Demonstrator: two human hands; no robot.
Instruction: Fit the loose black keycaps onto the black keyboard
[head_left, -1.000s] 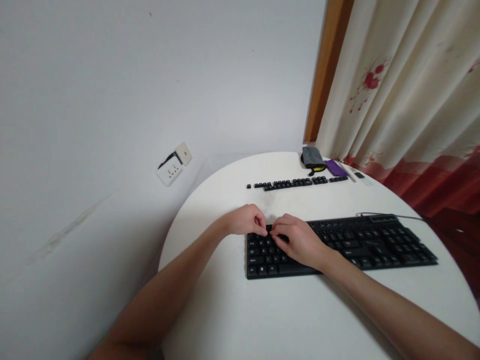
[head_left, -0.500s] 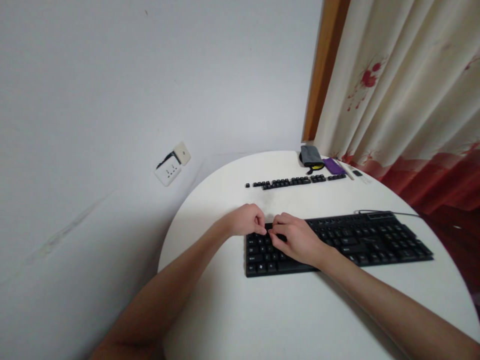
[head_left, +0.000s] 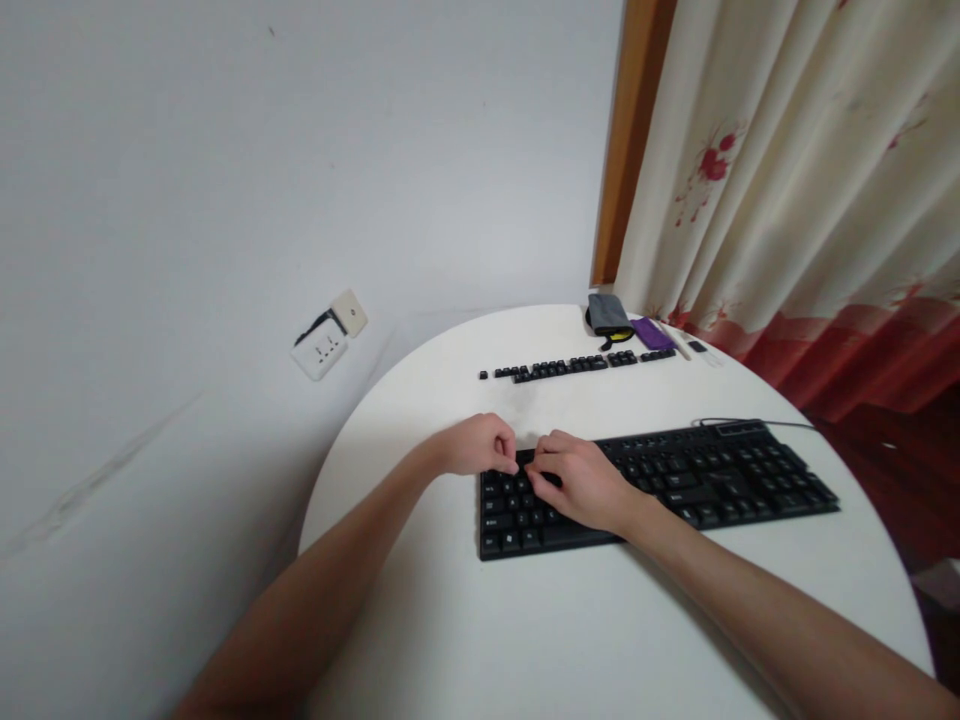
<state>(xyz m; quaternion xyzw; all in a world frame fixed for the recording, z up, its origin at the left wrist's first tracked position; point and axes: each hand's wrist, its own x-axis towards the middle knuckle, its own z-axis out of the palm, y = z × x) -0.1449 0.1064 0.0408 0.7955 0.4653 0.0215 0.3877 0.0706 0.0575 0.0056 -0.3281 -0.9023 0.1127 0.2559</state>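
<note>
A black keyboard (head_left: 697, 480) lies across the round white table (head_left: 570, 620). Both my hands rest on its upper left corner with fingertips almost touching. My left hand (head_left: 476, 445) is curled, fingers pinched down at the top row of keys. My right hand (head_left: 581, 480) is also curled over the keys, its fingertips pinched beside the left ones. What lies between the fingertips is hidden. A row of loose black keycaps (head_left: 577, 365) lies farther back on the table.
At the table's far edge sit a grey pouch (head_left: 607, 313), a purple item (head_left: 652, 333) and small white bits. The keyboard cable (head_left: 780, 423) runs off right. A wall socket (head_left: 322, 345) is at left, a curtain (head_left: 787, 180) at right.
Both hands stay pinched at the keyboard's upper left corner. The view has shifted, so everything sits slightly left and lower than before.
</note>
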